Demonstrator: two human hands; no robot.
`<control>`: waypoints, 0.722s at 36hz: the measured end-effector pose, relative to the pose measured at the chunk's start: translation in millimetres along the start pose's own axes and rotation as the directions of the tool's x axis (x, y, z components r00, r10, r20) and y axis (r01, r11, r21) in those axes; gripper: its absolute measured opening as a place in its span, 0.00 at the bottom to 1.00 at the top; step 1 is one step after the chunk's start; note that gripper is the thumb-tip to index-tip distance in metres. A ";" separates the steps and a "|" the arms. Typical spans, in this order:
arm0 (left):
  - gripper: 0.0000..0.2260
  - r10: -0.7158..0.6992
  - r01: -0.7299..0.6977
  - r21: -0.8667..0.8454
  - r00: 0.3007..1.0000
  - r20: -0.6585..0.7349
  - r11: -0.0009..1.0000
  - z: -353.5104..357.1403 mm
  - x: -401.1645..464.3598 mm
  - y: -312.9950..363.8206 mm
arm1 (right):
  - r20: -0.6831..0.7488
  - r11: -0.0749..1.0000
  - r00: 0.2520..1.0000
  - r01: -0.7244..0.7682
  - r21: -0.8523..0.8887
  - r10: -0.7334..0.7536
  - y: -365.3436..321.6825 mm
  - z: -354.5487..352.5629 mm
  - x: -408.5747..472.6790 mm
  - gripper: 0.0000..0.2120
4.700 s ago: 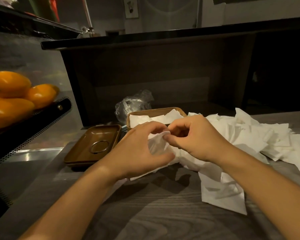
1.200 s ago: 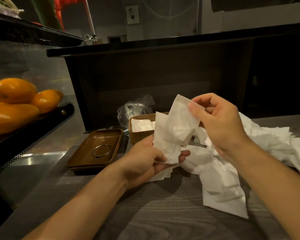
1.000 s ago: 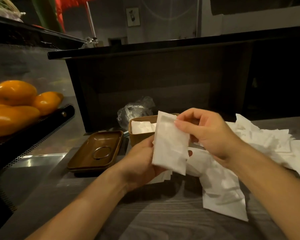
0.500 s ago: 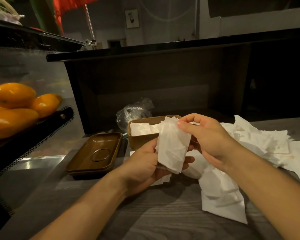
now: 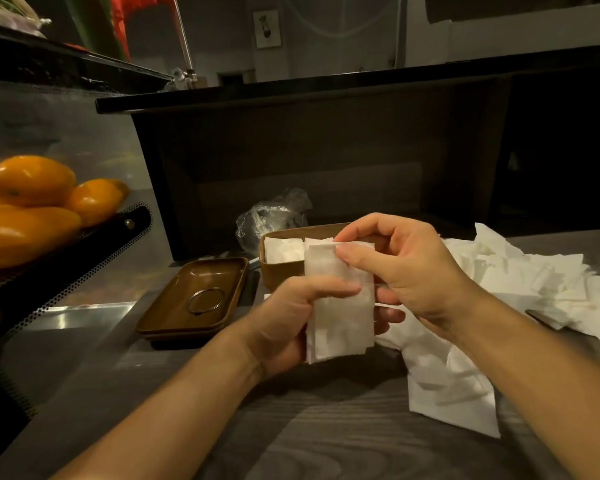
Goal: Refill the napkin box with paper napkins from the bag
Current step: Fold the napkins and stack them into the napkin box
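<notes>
- Since half a second ago, the folded napkin has been drawn flatter and squared against the stack in the left hand; the right hand has been shifted to its top edge.
- The step in hand is judged to be gathering and aligning napkins into a neat bundle before loading.
- The bundle is held upright above the wooden table, just in front of the napkin box, which is already partly filled with white napkins.
- The left fingers are curled round the bundle's lower half, with the thumb laid across its front face.
- The upper edge is pinched between the right thumb and forefinger; the remaining right fingers are loosely curled behind the paper.
- A loose heap of napkins is spread on the table to the right, and the crumpled plastic bag is seen behind the box.
- The box lid is lying upturned to the left of the box.
- Next, the bundle would probably need to be carried forward and lowered edge-first into the free space of the box, without crumpling.
</notes>
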State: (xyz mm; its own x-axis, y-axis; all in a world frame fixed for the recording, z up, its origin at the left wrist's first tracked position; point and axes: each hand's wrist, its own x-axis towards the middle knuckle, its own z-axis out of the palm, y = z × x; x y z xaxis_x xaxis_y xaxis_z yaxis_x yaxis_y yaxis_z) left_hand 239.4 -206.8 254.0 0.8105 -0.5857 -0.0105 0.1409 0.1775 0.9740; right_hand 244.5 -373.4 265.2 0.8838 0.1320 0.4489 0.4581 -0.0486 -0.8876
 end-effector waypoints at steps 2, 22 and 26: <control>0.18 -0.030 0.031 0.071 0.999 -0.021 0.997 -2.2 -0.3 0.3 | 0.017 0.999 1.000 0.014 -0.042 -0.013 0.7 1.1 -0.9 0.03; 0.15 0.066 -0.168 -0.164 0.865 -0.497 0.972 -43.3 9.4 12.2 | 0.384 0.532 0.919 0.283 -0.798 0.087 29.0 6.8 -3.0 0.28; 0.14 0.061 -0.146 -0.127 0.855 -0.515 0.981 -39.8 8.5 9.8 | 0.471 0.466 0.880 0.390 -0.794 0.065 28.6 9.1 -6.6 0.24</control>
State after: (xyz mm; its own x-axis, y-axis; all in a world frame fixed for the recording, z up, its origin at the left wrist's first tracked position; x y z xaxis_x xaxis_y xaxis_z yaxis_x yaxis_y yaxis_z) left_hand 270.3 -178.6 254.5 0.9944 -0.0827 -0.0663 0.0919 0.3604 0.9283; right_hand 250.9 -366.6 235.9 0.7627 0.5789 0.2886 0.6341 -0.7572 -0.1568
